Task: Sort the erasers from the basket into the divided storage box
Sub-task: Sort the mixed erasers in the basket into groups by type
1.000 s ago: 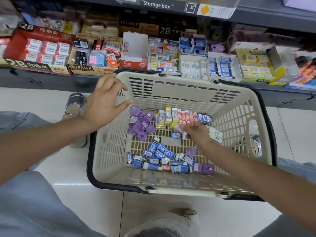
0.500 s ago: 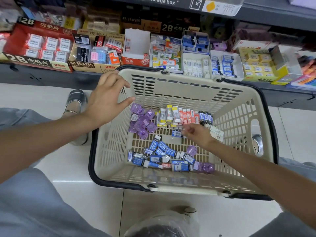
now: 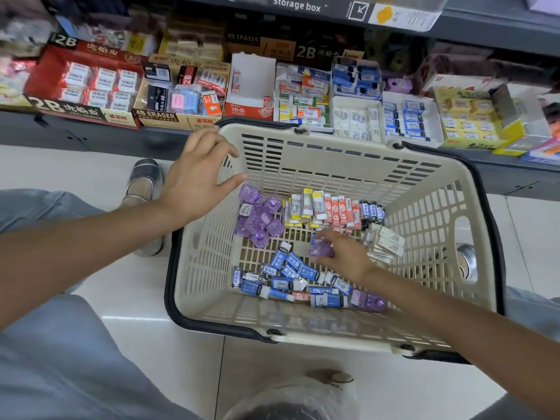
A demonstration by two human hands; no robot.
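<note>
Pinching a purple eraser (image 3: 319,248) low in the basket (image 3: 424,213), the right hand (image 3: 342,256) is sitting nearer the divided storage box (image 3: 357,116) at twelve o'clock, while the left hand (image 3: 197,180) is hovering released over the rim.

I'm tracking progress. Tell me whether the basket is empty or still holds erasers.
Still holds erasers: the basket has purple erasers, blue erasers and red erasers on its floor.

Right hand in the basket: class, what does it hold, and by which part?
The right hand pinches a purple eraser at its fingertips; the exact part gripped is blurred. The left hand holds nothing.
</note>
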